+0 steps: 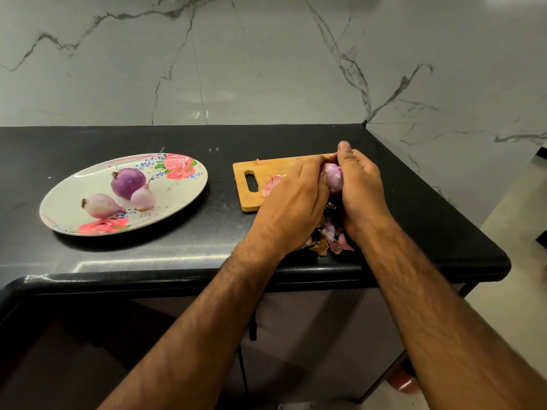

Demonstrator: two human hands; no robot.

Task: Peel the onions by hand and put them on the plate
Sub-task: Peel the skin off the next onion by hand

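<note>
1. Onion [334, 180] — over the board [266, 170], gripped between my hands.
2. My left hand [291, 199] and right hand [359, 184] both curl round it.
3. Three more onions [128, 182] lie on the plate [74, 184].

Single view, from the camera worn on my head, facing forward and down across the black counter [118, 255]. My forearms enter from the bottom edge; my left hand [293, 199] and right hand [361, 187] lie near the lens, right of centre. The marble wall [266, 69] fills the upper third. Wide-angle optics curve the counter's front edge.
</note>
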